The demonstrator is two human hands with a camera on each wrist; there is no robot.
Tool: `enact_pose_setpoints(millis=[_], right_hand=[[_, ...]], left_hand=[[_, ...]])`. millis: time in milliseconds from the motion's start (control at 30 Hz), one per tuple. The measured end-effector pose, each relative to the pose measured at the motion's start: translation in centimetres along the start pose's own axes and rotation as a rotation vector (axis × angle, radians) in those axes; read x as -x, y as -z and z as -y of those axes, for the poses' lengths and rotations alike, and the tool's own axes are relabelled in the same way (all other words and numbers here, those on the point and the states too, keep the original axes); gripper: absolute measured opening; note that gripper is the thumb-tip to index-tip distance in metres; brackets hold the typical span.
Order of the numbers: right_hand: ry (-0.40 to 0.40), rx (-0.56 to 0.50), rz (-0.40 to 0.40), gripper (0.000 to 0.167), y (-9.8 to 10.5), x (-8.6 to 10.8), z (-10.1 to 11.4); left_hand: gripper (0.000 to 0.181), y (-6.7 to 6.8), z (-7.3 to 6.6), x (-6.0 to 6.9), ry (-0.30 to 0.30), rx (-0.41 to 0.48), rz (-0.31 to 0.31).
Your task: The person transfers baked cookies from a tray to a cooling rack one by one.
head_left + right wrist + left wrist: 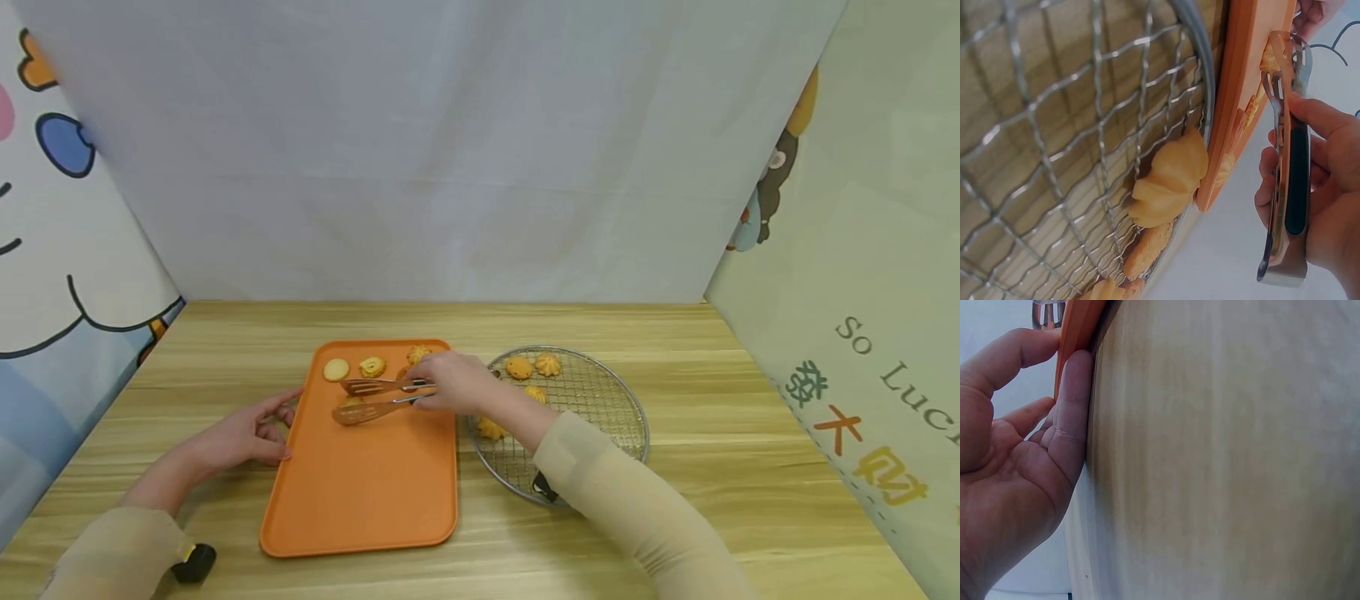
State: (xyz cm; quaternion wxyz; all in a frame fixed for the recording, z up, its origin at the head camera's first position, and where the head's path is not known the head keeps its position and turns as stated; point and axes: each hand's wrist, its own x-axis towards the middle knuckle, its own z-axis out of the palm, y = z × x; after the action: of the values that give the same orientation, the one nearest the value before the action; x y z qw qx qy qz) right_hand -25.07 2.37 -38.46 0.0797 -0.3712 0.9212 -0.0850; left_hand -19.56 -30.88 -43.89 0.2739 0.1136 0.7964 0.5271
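My right hand (457,383) grips metal tongs (1285,187) over the orange tray (367,492). The tongs' tips stand around a cookie on the tray, partly hidden by them; whether they touch it I cannot tell. Along the tray's far end lie a smooth round cookie (336,370), a ring-shaped cookie (372,367) and a ridged cookie (417,354). My left hand (243,433) holds the tray's left edge, its fingers against the rim (1079,328) in the left wrist view.
Right of the tray is a round wire rack (600,408) with several cookies, among them a ridged one (1169,181) near its rim. My right forearm crosses above the rack. A pale cloth wall (450,167) stands behind the wooden table (675,358), with printed sheets at both sides.
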Motion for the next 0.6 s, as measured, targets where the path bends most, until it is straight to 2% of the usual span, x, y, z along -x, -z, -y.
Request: enact_pose_setpoints(millis=[600], right_hand=[[0.022, 0.004, -0.014, 0.034, -0.18, 0.09, -0.09]], left_hand=[[0.096, 0.06, 0.23, -0.01, -0.005, 0.0, 0.005]])
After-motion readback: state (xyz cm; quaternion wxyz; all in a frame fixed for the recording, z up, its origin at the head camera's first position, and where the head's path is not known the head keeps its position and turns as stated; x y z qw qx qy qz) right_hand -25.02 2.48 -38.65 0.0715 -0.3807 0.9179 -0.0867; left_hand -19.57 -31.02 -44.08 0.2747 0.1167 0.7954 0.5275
